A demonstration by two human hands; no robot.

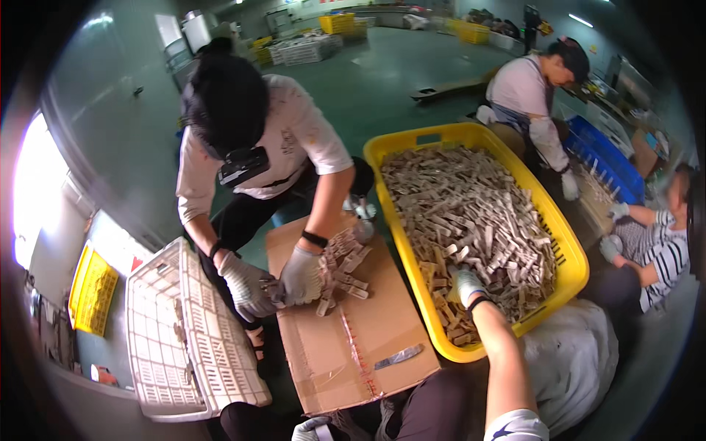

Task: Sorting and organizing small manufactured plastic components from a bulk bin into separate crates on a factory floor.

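Note:
My right hand (465, 284), in a pale glove, reaches into the near part of a big yellow crate (403, 253). It touches a heap of small, flat, beige-grey pieces (471, 198) whose kind I cannot make out; its fingertips are hidden among them. At the lower edge, my gloved left hand (309, 429) is partly cut off, its fingers closed around a pale, flat item. Ahead of it lies a cardboard sheet or box (323, 367) with a metal blade-like strip (398, 356) and a small pile of the pieces (342, 268) on top.
A co-worker's gloved hands (276, 287) work at the cardboard's left edge. White plastic crates (165, 331) stand at the left. Two more people sit at the right by a blue crate (610, 158). A white sack (573, 360) lies beside my right arm.

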